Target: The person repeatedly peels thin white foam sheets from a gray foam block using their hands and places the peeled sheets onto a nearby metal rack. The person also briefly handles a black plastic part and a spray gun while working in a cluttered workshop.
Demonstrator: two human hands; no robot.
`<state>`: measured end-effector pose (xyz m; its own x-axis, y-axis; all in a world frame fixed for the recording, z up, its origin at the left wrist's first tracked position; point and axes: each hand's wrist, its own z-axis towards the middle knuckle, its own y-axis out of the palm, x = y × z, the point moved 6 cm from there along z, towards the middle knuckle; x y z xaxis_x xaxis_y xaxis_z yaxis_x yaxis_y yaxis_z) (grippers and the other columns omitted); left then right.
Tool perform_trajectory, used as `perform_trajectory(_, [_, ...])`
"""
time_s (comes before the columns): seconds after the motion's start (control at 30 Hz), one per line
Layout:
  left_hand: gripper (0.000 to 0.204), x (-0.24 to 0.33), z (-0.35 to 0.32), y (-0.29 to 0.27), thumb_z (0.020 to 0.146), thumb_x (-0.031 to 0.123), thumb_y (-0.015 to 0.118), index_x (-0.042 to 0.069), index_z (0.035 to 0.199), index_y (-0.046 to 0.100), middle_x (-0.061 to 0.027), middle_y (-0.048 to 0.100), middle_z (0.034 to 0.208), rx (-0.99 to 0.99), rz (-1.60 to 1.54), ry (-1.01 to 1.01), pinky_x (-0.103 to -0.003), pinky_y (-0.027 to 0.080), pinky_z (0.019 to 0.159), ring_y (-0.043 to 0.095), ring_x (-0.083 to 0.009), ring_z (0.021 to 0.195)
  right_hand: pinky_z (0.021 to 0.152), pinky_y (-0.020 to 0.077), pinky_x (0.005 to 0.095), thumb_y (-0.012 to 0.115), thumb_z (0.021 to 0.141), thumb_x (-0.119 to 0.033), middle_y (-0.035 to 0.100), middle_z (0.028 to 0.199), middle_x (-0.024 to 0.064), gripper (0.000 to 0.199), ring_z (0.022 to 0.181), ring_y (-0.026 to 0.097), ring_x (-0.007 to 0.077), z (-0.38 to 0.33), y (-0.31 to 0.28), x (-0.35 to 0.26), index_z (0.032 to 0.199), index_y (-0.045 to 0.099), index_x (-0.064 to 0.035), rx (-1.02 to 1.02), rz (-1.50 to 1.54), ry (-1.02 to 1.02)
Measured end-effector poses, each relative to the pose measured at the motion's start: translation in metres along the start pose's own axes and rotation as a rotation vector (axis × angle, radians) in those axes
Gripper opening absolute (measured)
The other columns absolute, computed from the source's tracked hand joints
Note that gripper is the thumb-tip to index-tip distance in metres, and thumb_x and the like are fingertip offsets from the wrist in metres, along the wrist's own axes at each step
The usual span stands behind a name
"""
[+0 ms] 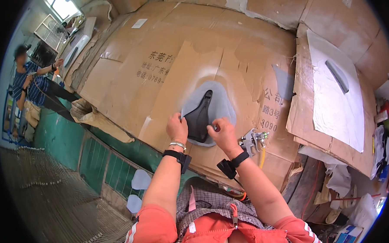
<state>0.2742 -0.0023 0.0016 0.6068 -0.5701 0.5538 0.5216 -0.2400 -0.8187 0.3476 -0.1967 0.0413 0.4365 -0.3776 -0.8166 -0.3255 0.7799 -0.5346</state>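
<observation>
1. Black, long-nosed, saddle-shaped piece (199, 120): lies on a rounded grey-blue patch (223, 99) near the front edge of the brown cardboard-covered table (128, 92); narrow end points away from the wearer.
2. Left hand (177, 128): fingers curled at the piece's left edge; firmness of hold cannot be told.
3. Right hand (223, 134): fingers bent, thumb and forefinger close together at the right edge; any hold cannot be told.
4. Silver metal spray gun (250, 143) with yellow hose (262, 157): right of the right hand.
5. White paper sheet (336, 111): farther right; bears a slender dark-grey part (337, 76).
</observation>
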Motion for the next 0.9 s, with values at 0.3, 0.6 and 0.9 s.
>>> perform_trajectory(0.3, [0.014,0.002,0.019,-0.008,0.074,0.013,0.069,0.007,0.072,0.056,-0.0075,0.056,0.071,-0.262,-0.368,0.036,-0.039,0.045,0.059,0.057,-0.0267,0.066,0.064,0.0451,0.0445,0.059,0.076,0.0,0.053,0.081,0.017,0.015,0.073,0.055,0.0386,0.003,0.018,-0.004,0.087,0.049,-0.0041,0.045,-0.277,0.028])
perform_trajectory(0.6, [0.011,0.039,0.023,-0.04,0.071,0.004,0.064,0.003,0.077,0.054,-0.0119,0.057,0.1,-0.26,-0.384,0.697,-0.04,0.046,0.075,0.054,-0.0312,0.087,0.063,0.0461,0.0417,0.061,0.074,0.002,0.056,0.074,0.0139,0.037,0.07,0.057,0.0336,0.007,0.024,0.014,0.111,0.054,-0.0023,0.21,-0.341,0.289])
perform_trajectory(0.9, [0.014,0.04,0.014,-0.017,0.068,-0.001,0.061,0.0,0.08,0.054,-0.0137,0.056,0.108,-0.334,-0.302,0.887,-0.04,0.044,0.085,0.051,-0.0312,0.098,0.066,0.0469,0.0399,0.061,0.077,-0.005,0.055,0.081,0.0118,0.021,0.075,0.057,0.0316,0.007,0.015,0.006,0.098,0.063,-0.0051,0.24,-0.362,0.226])
